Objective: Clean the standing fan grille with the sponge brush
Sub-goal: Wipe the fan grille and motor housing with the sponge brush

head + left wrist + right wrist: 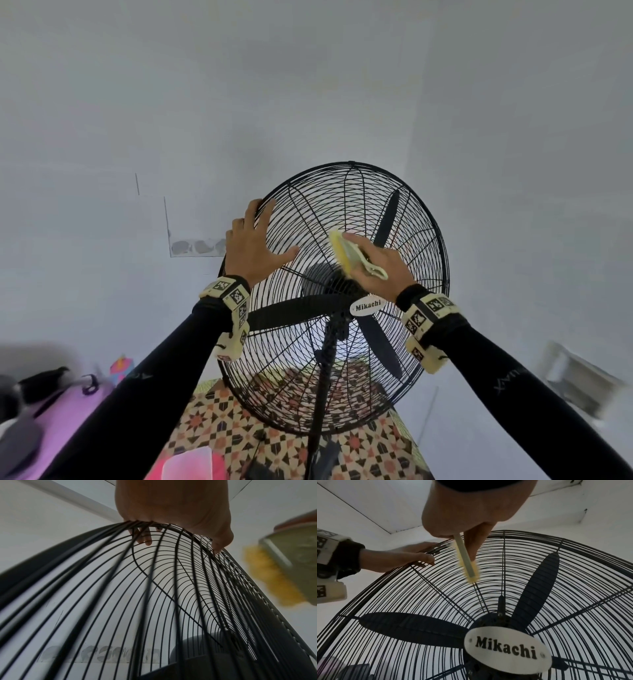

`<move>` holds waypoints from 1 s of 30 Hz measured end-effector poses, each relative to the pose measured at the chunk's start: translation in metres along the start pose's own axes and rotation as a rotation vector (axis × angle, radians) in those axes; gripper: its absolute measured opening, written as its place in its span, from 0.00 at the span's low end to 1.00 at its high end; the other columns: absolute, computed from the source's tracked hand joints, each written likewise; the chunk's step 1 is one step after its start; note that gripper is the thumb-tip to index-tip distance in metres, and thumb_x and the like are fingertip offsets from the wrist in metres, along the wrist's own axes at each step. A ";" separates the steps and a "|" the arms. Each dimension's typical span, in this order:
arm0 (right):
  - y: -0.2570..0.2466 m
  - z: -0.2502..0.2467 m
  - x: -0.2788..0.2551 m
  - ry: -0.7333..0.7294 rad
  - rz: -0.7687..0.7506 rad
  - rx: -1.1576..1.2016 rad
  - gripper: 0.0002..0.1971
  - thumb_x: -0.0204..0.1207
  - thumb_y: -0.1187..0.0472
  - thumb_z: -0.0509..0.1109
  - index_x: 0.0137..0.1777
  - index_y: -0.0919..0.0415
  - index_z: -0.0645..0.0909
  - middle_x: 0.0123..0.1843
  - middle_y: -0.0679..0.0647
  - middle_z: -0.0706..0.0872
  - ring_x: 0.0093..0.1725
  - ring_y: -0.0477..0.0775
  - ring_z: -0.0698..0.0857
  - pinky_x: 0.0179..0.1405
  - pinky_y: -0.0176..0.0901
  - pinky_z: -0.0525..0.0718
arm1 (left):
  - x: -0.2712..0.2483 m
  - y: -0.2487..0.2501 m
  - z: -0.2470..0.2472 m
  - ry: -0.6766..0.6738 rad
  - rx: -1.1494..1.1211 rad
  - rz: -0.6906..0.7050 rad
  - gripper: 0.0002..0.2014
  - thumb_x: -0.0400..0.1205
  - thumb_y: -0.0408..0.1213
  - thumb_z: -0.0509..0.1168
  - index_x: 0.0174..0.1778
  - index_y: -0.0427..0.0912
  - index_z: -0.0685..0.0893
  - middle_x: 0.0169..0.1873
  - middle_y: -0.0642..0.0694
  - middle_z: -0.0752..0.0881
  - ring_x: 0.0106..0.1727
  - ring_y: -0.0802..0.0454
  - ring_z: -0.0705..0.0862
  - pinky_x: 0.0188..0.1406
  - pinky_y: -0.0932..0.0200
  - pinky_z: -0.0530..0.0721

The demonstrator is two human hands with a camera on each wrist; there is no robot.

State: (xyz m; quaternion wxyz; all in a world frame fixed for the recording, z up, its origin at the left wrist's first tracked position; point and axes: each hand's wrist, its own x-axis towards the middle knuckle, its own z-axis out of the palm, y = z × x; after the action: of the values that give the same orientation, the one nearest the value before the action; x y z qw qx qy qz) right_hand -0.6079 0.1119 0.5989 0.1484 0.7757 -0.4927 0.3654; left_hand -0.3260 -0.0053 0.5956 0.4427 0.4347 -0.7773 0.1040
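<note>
We are standing over the standing fan grille (346, 212), a black wire cage on a pole above a patterned floor (219, 421), with its front face turned toward us. Our left hand (251, 245) is lying on the upper left rim of the grille with the fingers spread; in the left wrist view the fingertips (148, 540) are curling over the rim and poking in between the wires, while the thumb is pressing on the front face. Our right hand (375, 262) is gripping the sponge brush (346, 251), with the thumb on one side and the fingers wrapping the pale handle. The brush is sitting against the upper part of the front face, above the hub, with its yellow sponge edge turned toward the wires; whether the sponge is actually touching them we cannot tell. Behind the wires three dark blades (387, 219) are showing, and a white oval Mikachi badge (507, 650) is sitting at the centre of the cage, just below our right hand. A purple bag (68, 404) is lying at the lower left, well apart from the fan
</note>
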 end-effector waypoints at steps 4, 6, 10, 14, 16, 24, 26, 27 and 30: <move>0.021 0.015 -0.025 -0.116 -0.018 -0.072 0.25 0.80 0.57 0.74 0.77 0.51 0.75 0.33 0.50 0.89 0.20 0.38 0.79 0.17 0.27 0.76 | -0.001 -0.001 -0.001 -0.008 0.005 -0.035 0.53 0.73 0.76 0.67 0.91 0.55 0.54 0.87 0.46 0.60 0.71 0.33 0.75 0.66 0.30 0.80; 0.028 0.014 -0.039 -0.143 -0.019 -0.109 0.21 0.78 0.55 0.72 0.70 0.56 0.82 0.30 0.53 0.89 0.17 0.34 0.73 0.13 0.24 0.70 | -0.002 0.001 -0.001 -0.012 0.010 -0.054 0.54 0.74 0.75 0.67 0.91 0.55 0.54 0.88 0.46 0.58 0.73 0.33 0.74 0.68 0.30 0.79; 0.021 0.001 -0.036 -0.033 -0.036 -0.062 0.23 0.79 0.58 0.74 0.74 0.58 0.80 0.31 0.49 0.88 0.17 0.39 0.76 0.15 0.23 0.72 | -0.004 0.008 -0.001 0.002 0.038 -0.054 0.54 0.73 0.77 0.64 0.91 0.55 0.54 0.88 0.46 0.59 0.71 0.32 0.75 0.66 0.31 0.80; 0.027 0.014 -0.051 -0.130 -0.023 -0.068 0.26 0.80 0.57 0.71 0.79 0.53 0.76 0.31 0.47 0.86 0.19 0.43 0.80 0.17 0.26 0.76 | -0.004 0.007 -0.003 -0.012 0.038 -0.076 0.54 0.74 0.75 0.68 0.91 0.55 0.53 0.89 0.47 0.57 0.72 0.32 0.75 0.66 0.30 0.79; 0.036 0.019 -0.065 -0.165 0.012 -0.111 0.22 0.78 0.54 0.68 0.73 0.52 0.80 0.28 0.49 0.87 0.17 0.44 0.78 0.14 0.30 0.72 | -0.006 0.007 -0.005 -0.013 0.053 -0.090 0.54 0.74 0.75 0.67 0.91 0.56 0.52 0.89 0.47 0.57 0.71 0.32 0.75 0.66 0.31 0.79; 0.031 0.008 -0.052 -0.122 0.027 -0.079 0.26 0.83 0.57 0.70 0.80 0.54 0.73 0.30 0.44 0.83 0.16 0.37 0.72 0.15 0.23 0.67 | -0.007 0.010 -0.003 0.009 0.047 -0.082 0.54 0.73 0.77 0.66 0.91 0.56 0.53 0.88 0.48 0.58 0.70 0.33 0.76 0.65 0.32 0.79; 0.040 0.010 -0.063 -0.195 0.028 -0.119 0.22 0.80 0.58 0.71 0.74 0.54 0.78 0.27 0.43 0.79 0.17 0.33 0.69 0.15 0.27 0.68 | -0.008 0.009 -0.004 0.010 0.043 -0.085 0.54 0.72 0.78 0.62 0.91 0.57 0.53 0.88 0.49 0.59 0.69 0.33 0.76 0.65 0.33 0.79; 0.043 0.008 -0.066 -0.221 0.047 -0.148 0.19 0.79 0.58 0.72 0.70 0.55 0.80 0.25 0.41 0.76 0.17 0.33 0.68 0.15 0.29 0.68 | -0.008 0.010 -0.005 0.008 0.043 -0.087 0.54 0.72 0.78 0.62 0.91 0.57 0.53 0.88 0.48 0.59 0.69 0.33 0.76 0.66 0.33 0.79; 0.037 -0.002 -0.061 -0.158 0.042 -0.149 0.18 0.79 0.54 0.66 0.66 0.57 0.82 0.23 0.39 0.72 0.15 0.37 0.65 0.14 0.28 0.64 | -0.007 0.012 -0.005 0.003 0.045 -0.088 0.54 0.71 0.78 0.61 0.91 0.56 0.54 0.88 0.48 0.58 0.70 0.33 0.75 0.66 0.32 0.78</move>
State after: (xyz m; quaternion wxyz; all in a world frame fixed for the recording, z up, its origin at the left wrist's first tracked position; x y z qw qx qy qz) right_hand -0.6564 0.1361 0.5520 0.1589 0.7783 -0.5449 0.2684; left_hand -0.3308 0.0089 0.5959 0.4380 0.4784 -0.7542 0.1024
